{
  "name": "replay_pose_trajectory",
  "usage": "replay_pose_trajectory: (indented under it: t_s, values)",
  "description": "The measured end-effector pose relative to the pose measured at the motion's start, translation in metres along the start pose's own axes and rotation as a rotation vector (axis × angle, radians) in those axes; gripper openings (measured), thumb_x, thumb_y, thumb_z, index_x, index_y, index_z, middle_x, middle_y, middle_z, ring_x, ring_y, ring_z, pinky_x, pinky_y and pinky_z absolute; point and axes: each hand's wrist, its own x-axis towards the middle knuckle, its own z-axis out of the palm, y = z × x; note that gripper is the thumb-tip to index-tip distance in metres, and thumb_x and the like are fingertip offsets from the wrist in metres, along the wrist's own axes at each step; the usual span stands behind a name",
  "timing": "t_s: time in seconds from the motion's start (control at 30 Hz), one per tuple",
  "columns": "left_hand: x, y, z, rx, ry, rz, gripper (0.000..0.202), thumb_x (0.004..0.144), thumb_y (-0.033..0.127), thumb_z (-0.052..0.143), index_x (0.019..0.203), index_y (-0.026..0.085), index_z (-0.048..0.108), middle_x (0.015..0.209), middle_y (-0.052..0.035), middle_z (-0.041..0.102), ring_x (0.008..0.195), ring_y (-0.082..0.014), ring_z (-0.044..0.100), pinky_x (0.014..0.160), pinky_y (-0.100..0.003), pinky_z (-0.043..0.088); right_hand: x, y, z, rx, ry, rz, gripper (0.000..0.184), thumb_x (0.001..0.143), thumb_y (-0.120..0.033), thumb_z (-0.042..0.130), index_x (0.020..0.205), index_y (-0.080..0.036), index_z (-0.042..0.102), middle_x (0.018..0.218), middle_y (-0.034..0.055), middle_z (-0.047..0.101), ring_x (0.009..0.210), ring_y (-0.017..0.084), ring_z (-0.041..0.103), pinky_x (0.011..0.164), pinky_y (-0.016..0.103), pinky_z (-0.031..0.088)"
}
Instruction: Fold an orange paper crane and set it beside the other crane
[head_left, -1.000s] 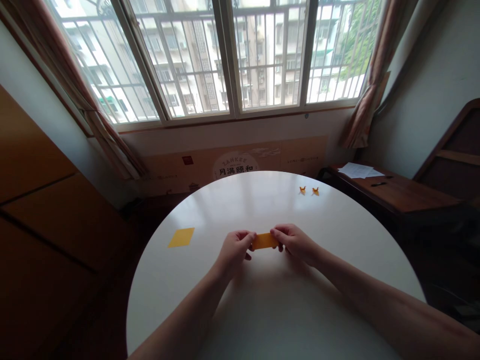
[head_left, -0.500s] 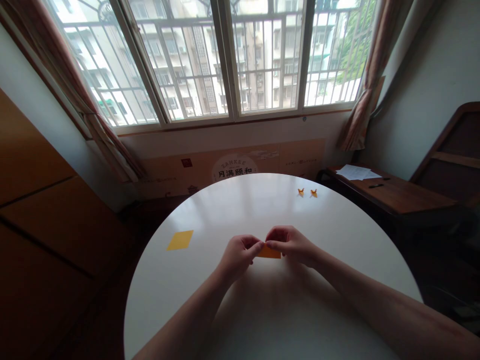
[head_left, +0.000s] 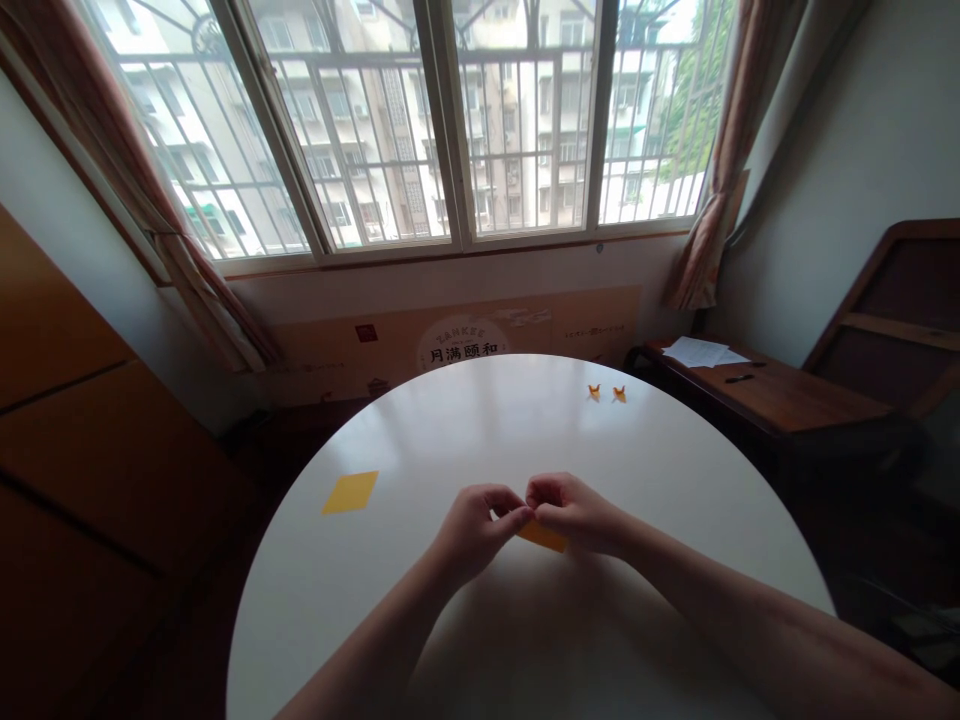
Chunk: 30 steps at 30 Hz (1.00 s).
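Note:
An orange-yellow sheet of paper [head_left: 544, 537] is pinched between both hands over the white round table. My left hand [head_left: 480, 525] is closed on its upper left corner, thumb and fingertips together. My right hand [head_left: 574, 510] is closed at the same upper edge, its fingertips touching those of the left. The hands cover the paper's upper part, so its folds there cannot be made out. A flat yellow square of paper [head_left: 351, 493] lies on the table to the left of my left hand.
Two small folded paper birds, a left one [head_left: 594, 392] and a right one [head_left: 619, 394], stand near the far edge of the table [head_left: 465, 420]. A wooden bench [head_left: 802, 400] with white papers [head_left: 703, 352] is at the right. A cabinet [head_left: 67, 440] stands at the left.
The held paper has tilted, its right end now lower, and less of it shows. Both hands stay pinched on it. The whole view has shifted slightly.

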Motion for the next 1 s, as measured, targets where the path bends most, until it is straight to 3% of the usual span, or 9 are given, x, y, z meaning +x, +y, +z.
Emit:
replay_pose_trajectory:
  t_s: [0.2,0.5,0.73,0.87,1.0]
  values:
    - [-0.001,0.003,-0.004,-0.119,-0.069,-0.084,0.032,0.077,0.043,0.067,0.071,0.012,0.072,0.061,-0.0026,0.063,0.052,-0.0118,0.052,0.048,-0.022,0.043,0.000,-0.003,-0.003,-0.014,-0.050,0.006,0.007,0.069,-0.022,0.055,0.068,-0.015,0.056,0.062,-0.0031,0.048,0.060,0.011,0.042,0.054,0.023,0.031]
    - [0.000,0.009,-0.011,-0.216,-0.045,-0.130,0.031,0.073,0.043,0.071,0.070,0.013,0.073,0.061,-0.0029,0.063,0.052,-0.0115,0.052,0.048,-0.023,0.044,-0.005,-0.015,-0.018,-0.067,-0.132,0.042,0.003,0.067,-0.016,0.052,0.066,-0.017,0.054,0.060,-0.0038,0.045,0.056,0.011,0.042,0.050,0.021,0.030]
    - [0.003,0.010,-0.018,-0.295,-0.006,-0.153,0.030,0.071,0.042,0.073,0.068,0.012,0.071,0.058,-0.0014,0.060,0.048,-0.0093,0.049,0.046,-0.022,0.041,-0.007,-0.019,-0.036,-0.080,-0.159,0.070,0.004,0.067,-0.014,0.053,0.066,-0.017,0.054,0.060,-0.0030,0.052,0.054,0.010,0.043,0.048,0.020,0.032]
    - [0.007,0.009,-0.026,-0.374,0.099,-0.155,0.032,0.068,0.043,0.076,0.069,0.012,0.071,0.060,-0.0018,0.061,0.051,-0.0100,0.051,0.046,-0.021,0.043,-0.005,-0.018,-0.050,-0.061,-0.111,0.077,0.003,0.071,-0.016,0.052,0.068,-0.017,0.052,0.061,-0.0022,0.054,0.051,0.009,0.043,0.046,0.020,0.032]
    - [0.007,0.009,-0.027,-0.429,0.208,-0.181,0.036,0.066,0.046,0.078,0.072,0.011,0.071,0.065,-0.0035,0.063,0.055,-0.0108,0.052,0.046,-0.021,0.044,-0.002,-0.015,-0.053,0.104,0.039,0.009,0.015,0.084,-0.032,0.057,0.083,-0.017,0.055,0.069,-0.0015,0.055,0.051,0.009,0.042,0.044,0.020,0.032]
